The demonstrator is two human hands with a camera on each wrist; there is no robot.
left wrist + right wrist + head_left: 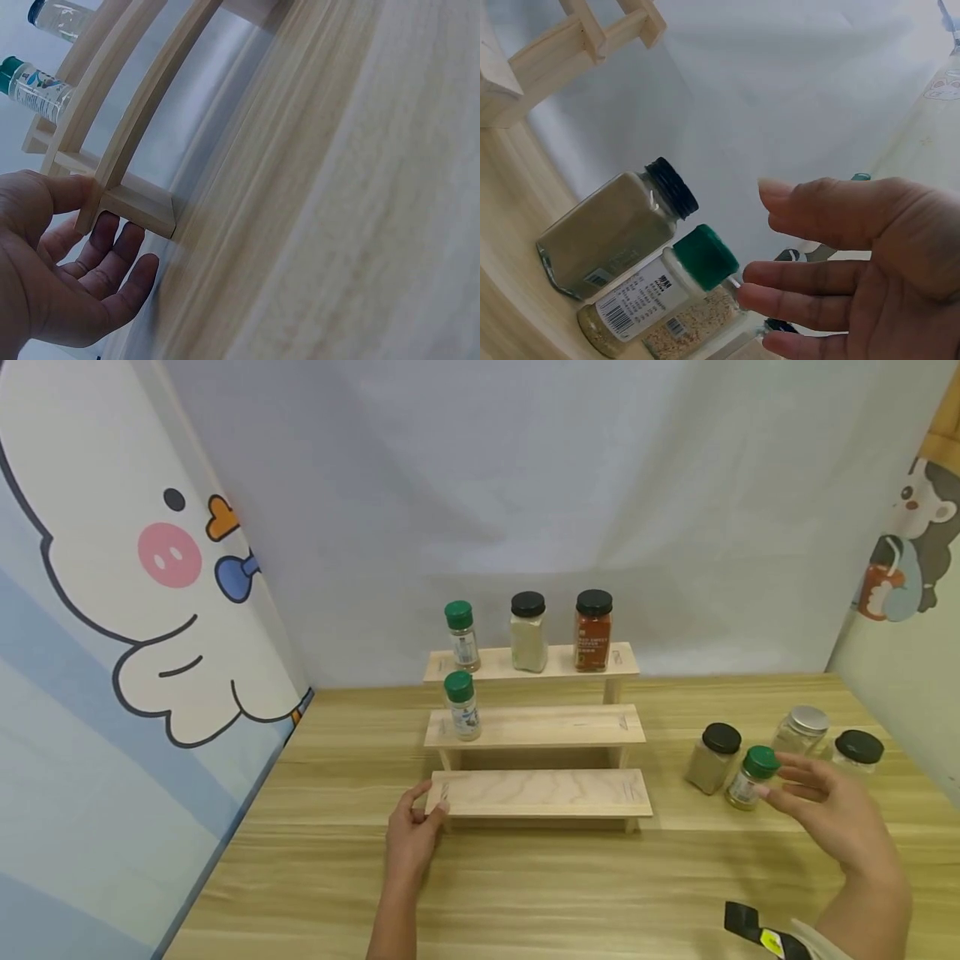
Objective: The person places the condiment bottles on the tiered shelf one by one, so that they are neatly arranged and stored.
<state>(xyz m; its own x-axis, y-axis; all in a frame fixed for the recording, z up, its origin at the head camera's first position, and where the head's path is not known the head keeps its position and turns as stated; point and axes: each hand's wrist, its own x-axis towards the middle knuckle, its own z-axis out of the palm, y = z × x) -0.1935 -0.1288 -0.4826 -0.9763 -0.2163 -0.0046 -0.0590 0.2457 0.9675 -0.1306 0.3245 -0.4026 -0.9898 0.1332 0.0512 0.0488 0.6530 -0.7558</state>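
My left hand (412, 837) grips the left end of the lowest step of a three-tier wooden rack (540, 793), thumb on top and fingers beneath. My right hand (840, 814) is beside a green-capped spice jar (744, 789) on the table, its fingers spread and nothing held. In the right wrist view a gap shows between the fingertips and the green cap (705, 257). Left of that jar stands a black-capped jar of greyish powder (708, 764). Behind the hand are a silver-lidded jar (801, 731) and another black-lidded jar (858, 750), partly hidden.
On the top tier stand a green-capped jar (463, 643), a black-capped jar of pale powder (528, 639) and a red spice jar (592, 639). Another green-capped jar (464, 714) is on the middle tier's left end. A pale curtain (525, 485) hangs behind the wooden table (570, 893).
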